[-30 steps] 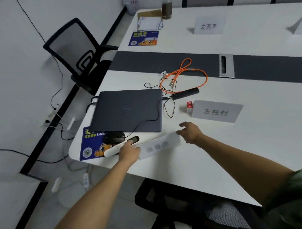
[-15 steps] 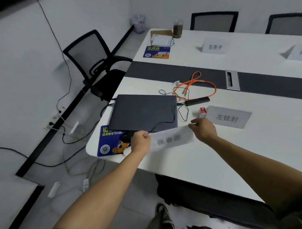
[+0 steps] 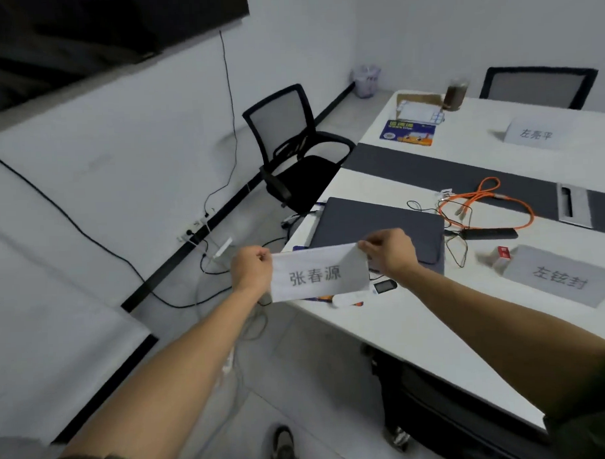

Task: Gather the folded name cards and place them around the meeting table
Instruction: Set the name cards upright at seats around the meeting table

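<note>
I hold a white name card (image 3: 318, 273) with dark printed characters up in the air over the table's near corner. My left hand (image 3: 251, 270) pinches its left edge and my right hand (image 3: 391, 252) pinches its upper right corner. A second name card (image 3: 560, 277) lies on the white meeting table (image 3: 417, 328) to the right. A third name card (image 3: 534, 133) stands folded at the far side.
A closed dark laptop (image 3: 379, 223), an orange cable (image 3: 485, 205), a black remote (image 3: 490, 233) and a small red box (image 3: 503, 253) lie on the table. A black mesh chair (image 3: 291, 150) stands at the table's left end. Cables trail across the floor.
The card has come up off the table edge and now hangs between both hands, its printed face toward me. My view has risen and swung left.
</note>
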